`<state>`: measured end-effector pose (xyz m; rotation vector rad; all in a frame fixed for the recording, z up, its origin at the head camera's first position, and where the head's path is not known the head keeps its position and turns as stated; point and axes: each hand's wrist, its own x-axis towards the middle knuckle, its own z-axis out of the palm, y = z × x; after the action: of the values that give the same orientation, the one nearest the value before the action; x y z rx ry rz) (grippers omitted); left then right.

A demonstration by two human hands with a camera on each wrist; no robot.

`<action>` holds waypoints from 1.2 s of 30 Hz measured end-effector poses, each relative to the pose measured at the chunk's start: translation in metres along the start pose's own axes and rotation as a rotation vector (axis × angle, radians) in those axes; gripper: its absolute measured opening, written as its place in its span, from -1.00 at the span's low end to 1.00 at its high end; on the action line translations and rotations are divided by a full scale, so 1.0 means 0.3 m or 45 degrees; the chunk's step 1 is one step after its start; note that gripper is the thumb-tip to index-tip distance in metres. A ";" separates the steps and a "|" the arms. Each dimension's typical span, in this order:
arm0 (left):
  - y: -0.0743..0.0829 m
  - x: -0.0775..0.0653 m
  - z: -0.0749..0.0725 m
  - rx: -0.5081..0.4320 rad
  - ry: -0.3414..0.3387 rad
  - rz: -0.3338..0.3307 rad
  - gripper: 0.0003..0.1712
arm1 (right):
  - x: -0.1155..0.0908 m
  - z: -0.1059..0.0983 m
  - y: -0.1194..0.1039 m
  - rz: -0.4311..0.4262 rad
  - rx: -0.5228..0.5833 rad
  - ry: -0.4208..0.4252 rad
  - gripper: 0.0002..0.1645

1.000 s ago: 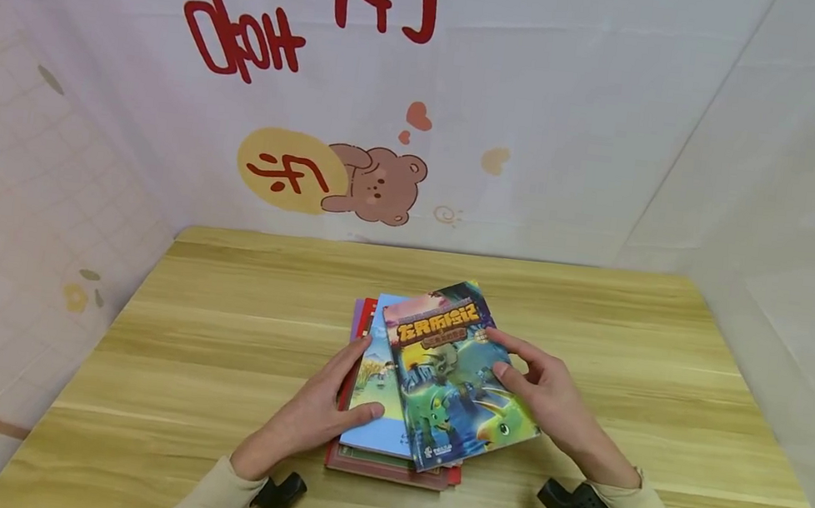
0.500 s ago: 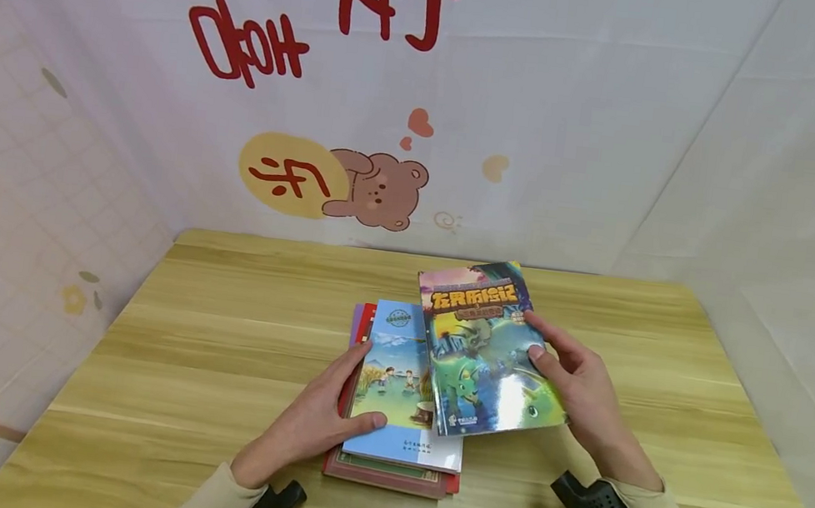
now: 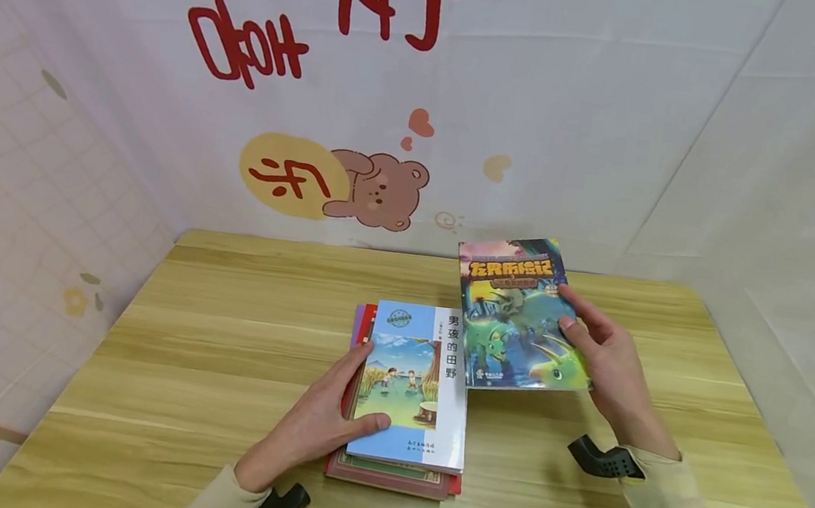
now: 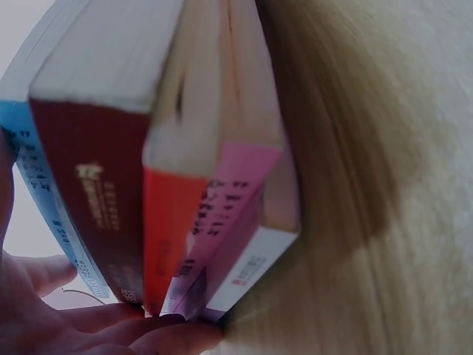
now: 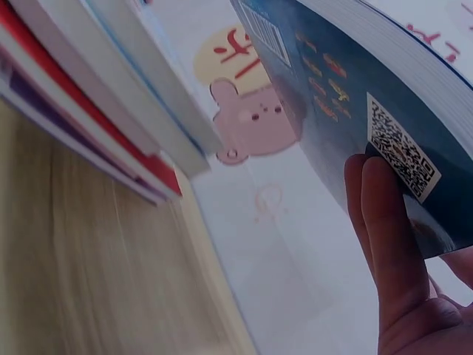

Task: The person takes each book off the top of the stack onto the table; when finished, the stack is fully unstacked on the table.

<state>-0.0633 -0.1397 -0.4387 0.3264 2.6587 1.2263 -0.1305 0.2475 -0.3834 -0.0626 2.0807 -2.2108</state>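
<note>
My right hand (image 3: 616,370) pinches a dinosaur-cover paperback (image 3: 520,325) by its right edge, thumb on the front and fingers behind. It is raised off the stack, up and to the right. The right wrist view shows its dark blue back cover with a QR code (image 5: 403,148) beside the fingers (image 5: 384,222). My left hand (image 3: 320,420) rests along the stack's left side, thumb lying on the blue-and-white paperback (image 3: 400,387) on top. In the left wrist view, its fingers touch the spines, among them a maroon book (image 4: 92,200), an orange-red one (image 4: 174,229) and a pink one (image 4: 233,177).
The stack sits on a wood-grain table (image 3: 220,308); its books are slightly out of line, with a red corner (image 3: 455,484) sticking out. A printed white cloth wall (image 3: 581,123) rises at the table's back edge. A black wrist device (image 3: 606,459) hangs under the right sleeve.
The dinosaur paperback has moved with my right hand off the stack, up and rightward, turning more upright. The blue-and-white cover beneath is now uncovered. My left hand has stayed by the stack.
</note>
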 end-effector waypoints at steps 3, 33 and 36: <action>0.001 -0.002 0.001 0.006 -0.003 -0.010 0.23 | 0.025 -0.014 0.007 0.027 -0.013 0.024 -0.33; -0.005 -0.006 0.001 -0.025 0.002 0.016 0.21 | 0.196 -0.111 0.135 0.132 0.041 0.085 -0.27; -0.005 -0.006 0.002 -0.030 0.006 0.015 0.21 | 0.207 -0.116 0.148 0.139 0.024 0.079 -0.28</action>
<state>-0.0617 -0.1407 -0.4399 0.3361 2.6478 1.2626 -0.1936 0.2729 -0.4324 0.1196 2.0408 -2.1944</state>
